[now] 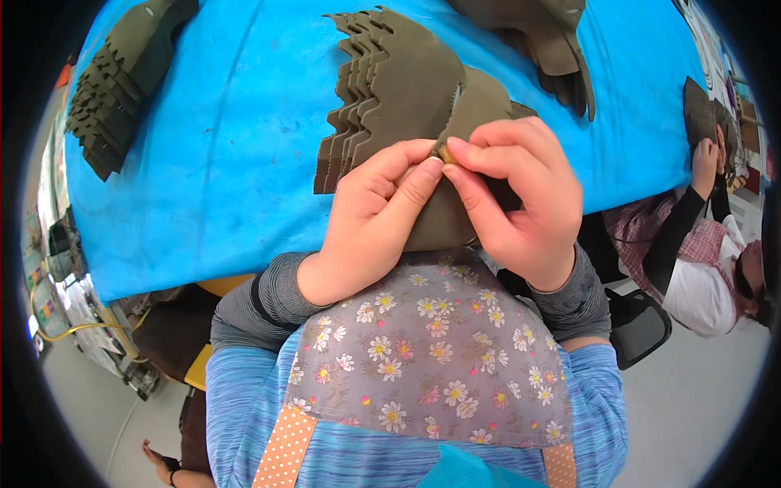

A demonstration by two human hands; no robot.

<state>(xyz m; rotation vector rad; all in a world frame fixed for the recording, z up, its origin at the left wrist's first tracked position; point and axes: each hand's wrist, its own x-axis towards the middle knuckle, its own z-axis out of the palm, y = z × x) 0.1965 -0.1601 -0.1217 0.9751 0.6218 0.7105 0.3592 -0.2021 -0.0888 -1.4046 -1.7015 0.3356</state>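
My left hand is closed in a pinch on the edge of an olive-brown sheet piece, which has a toothed edge and looks like foam or rubber. Against it, my right hand pinches a small yellowish bit between thumb and forefinger; its kind is too small to make out. The fingertips of both hands meet there. Just beyond them lies a fanned stack of matching olive-brown pieces with wavy cut edges. More of the sheet hangs below my hands, partly hidden by them.
A blue cover spreads over the table. Other stacks of olive-brown pieces lie at the far left and far right. On the right, a co-worker handles dark pieces at the table's edge. Another person's hand shows at lower left.
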